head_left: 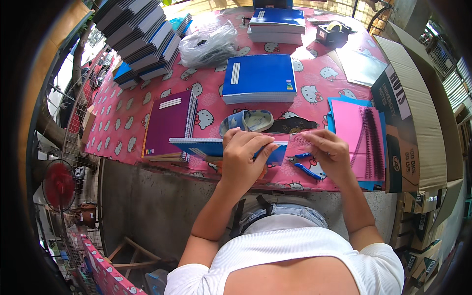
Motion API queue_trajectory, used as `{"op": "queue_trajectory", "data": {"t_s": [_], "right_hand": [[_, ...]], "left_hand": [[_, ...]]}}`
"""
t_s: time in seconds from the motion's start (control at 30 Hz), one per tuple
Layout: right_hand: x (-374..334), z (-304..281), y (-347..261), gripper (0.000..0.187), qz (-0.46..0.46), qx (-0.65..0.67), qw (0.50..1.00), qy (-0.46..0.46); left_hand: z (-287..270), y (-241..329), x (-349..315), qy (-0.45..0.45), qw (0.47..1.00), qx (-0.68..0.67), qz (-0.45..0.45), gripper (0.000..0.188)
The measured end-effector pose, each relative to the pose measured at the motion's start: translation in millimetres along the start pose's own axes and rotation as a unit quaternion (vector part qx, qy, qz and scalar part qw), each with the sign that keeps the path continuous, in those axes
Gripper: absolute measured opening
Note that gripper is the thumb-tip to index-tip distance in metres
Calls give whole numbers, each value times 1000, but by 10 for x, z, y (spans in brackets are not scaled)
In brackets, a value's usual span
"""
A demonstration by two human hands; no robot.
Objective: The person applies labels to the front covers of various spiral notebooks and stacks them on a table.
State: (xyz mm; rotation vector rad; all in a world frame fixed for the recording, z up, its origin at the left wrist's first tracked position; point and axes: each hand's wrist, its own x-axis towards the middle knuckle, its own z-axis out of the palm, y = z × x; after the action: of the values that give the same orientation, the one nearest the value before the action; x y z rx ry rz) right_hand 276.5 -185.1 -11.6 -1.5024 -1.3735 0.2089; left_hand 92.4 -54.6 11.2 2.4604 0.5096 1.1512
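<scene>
My left hand (245,160) is closed on a blue notebook (194,146), which it holds tilted up on edge at the table's near side. At the notebook's right end, my right hand (330,153) pinches what looks like a thin spiral binding coil (301,139); how far the coil runs into the notebook's edge I cannot tell. Below the right hand lie cutting pliers (309,172) with blue handles. A blue slide sandal (247,121) rests just beyond the left hand, with a flat black piece (294,125) beside it.
Purple spiral notebooks (167,123) are stacked at left, blue notebooks (258,73) ahead. Dark coils (368,147) lie on pink sheets (343,132) at right, beside a cardboard box (415,113). Farther off are a plastic bag (209,45), tall notebook piles (140,37) and a tape dispenser (332,33).
</scene>
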Motion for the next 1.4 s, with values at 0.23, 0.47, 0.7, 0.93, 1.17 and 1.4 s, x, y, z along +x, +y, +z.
{"op": "queue_trajectory", "data": {"t_s": [0.23, 0.47, 0.7, 0.93, 1.17, 1.4], "right_hand": [[109, 56, -218, 20, -13, -10, 999, 42], [237, 74, -235, 20, -28, -28, 999, 13], [269, -6, -256, 16, 67, 98, 987, -110], [196, 60, -442, 19, -90, -123, 986, -65], [200, 102, -506, 20, -100, -175, 971, -127], [306, 214, -568, 17, -132, -204, 962, -125]], "left_hand": [[-29, 54, 4, -15, 1000, -12, -14, 14], [-26, 51, -12, -12, 999, -23, -20, 14], [-32, 69, -16, 1, 1000, -20, -17, 16], [-24, 66, -85, -5, 999, 15, -30, 17], [-57, 77, -158, -11, 999, 15, -38, 19], [-27, 75, -202, 17, 999, 10, -32, 24]]}}
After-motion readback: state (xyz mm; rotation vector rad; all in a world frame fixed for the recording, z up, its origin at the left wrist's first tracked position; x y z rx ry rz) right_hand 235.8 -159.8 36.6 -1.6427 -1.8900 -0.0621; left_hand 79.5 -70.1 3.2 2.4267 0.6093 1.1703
